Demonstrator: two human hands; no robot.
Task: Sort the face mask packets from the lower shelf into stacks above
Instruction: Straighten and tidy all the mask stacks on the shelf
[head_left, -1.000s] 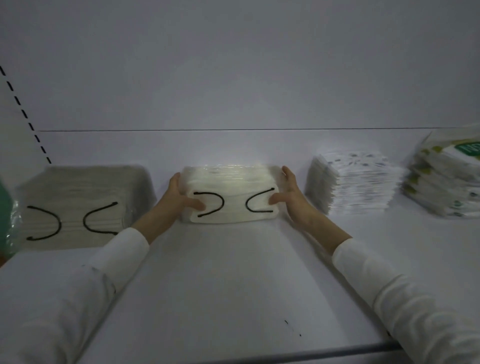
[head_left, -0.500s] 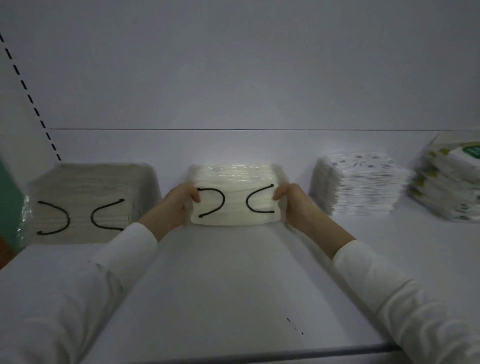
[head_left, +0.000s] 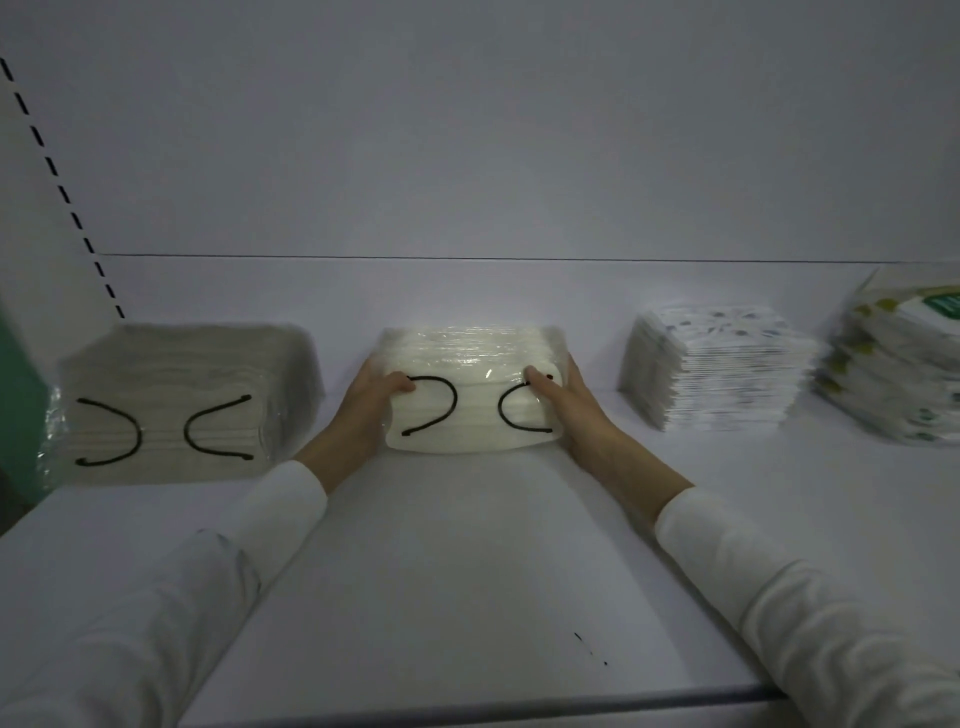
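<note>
white, film-wrapped stack of face mask packets (head_left: 470, 415), black ear loops showing, sits at 12 o'clock on the pale, smooth shelf board (head_left: 467, 561). it lies between a grey stack (head_left: 176, 400) of like packets at 9 o'clock and a patterned white stack (head_left: 717, 374) at 3 o'clock. left hand (head_left: 366, 410) and right hand (head_left: 569, 410) clamp its two ends, thumbs curled over the front face, apparently to square it in line. film is glossy and crinkled; contents look soft and layered.
</note>
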